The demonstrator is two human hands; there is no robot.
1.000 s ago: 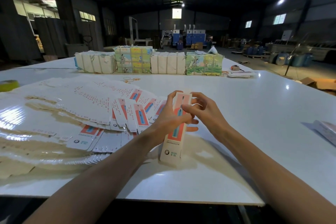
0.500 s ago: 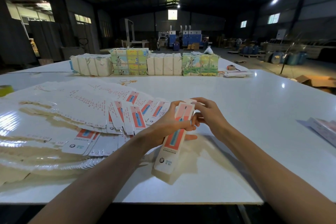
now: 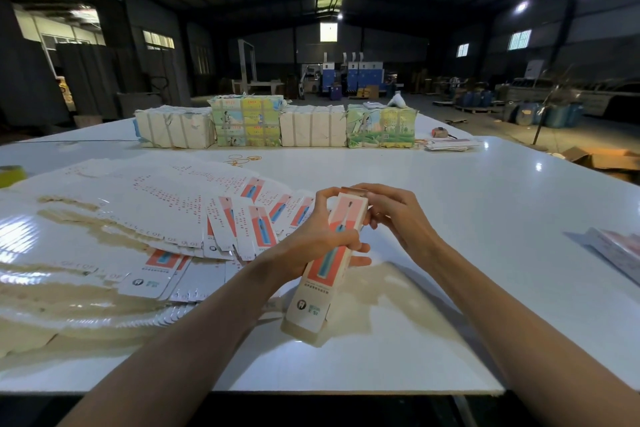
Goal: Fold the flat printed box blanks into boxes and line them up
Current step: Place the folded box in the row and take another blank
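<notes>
A long narrow printed box (image 3: pixel 330 267), white with a red panel and a blue toothbrush picture, is held tilted above the white table (image 3: pixel 450 218), its lower end toward me. My left hand (image 3: pixel 322 236) grips its middle, fingers wrapped round it. My right hand (image 3: pixel 394 215) pinches the flap at its far top end. A fanned spread of flat box blanks (image 3: pixel 194 218) lies on the table to the left of my hands.
Four tied bundles of printed sheets (image 3: pixel 277 125) stand in a row at the table's far side. A few loose blanks (image 3: pixel 450 144) lie at the far right, more printed pieces (image 3: pixel 616 250) at the right edge. A yellow tape roll (image 3: pixel 12 175) sits far left.
The box has tilted further, its lower end swinging toward me. My right hand's fingers have moved onto the top flap.
</notes>
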